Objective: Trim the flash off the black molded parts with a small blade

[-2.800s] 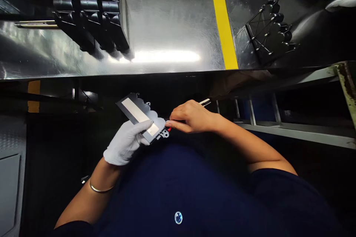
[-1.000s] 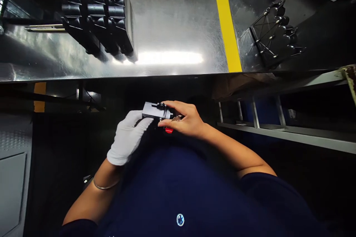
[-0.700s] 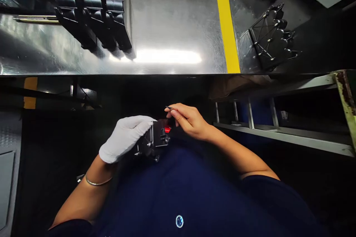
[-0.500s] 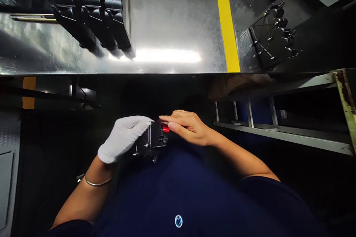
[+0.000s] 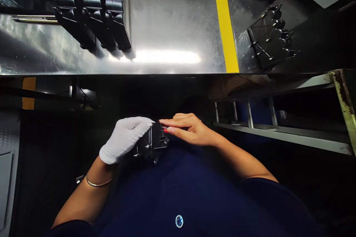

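Observation:
My left hand (image 5: 125, 137), in a white glove, is closed on a black moulded plastic part (image 5: 155, 139) with ribs and small round bosses, held up in front of my dark blue shirt. Bare, my right hand (image 5: 191, 129) pinches a small red object (image 5: 166, 130) between thumb and fingers at the part's right side. Most of that red object is hidden by the fingers, so its kind cannot be made out. The index fingertip lies at the part's upper right edge.
A metal table (image 5: 172, 18) with a yellow stripe (image 5: 226, 22) lies ahead. Black moulded parts stand in rows (image 5: 93, 11) at its left; another ribbed part (image 5: 267, 39) lies at the right. A grey metal frame (image 5: 278, 133) stands below the table on the right.
My right hand has tilted slightly, and less of the red object shows between its fingers. The black part and my left hand have shifted very slightly right.

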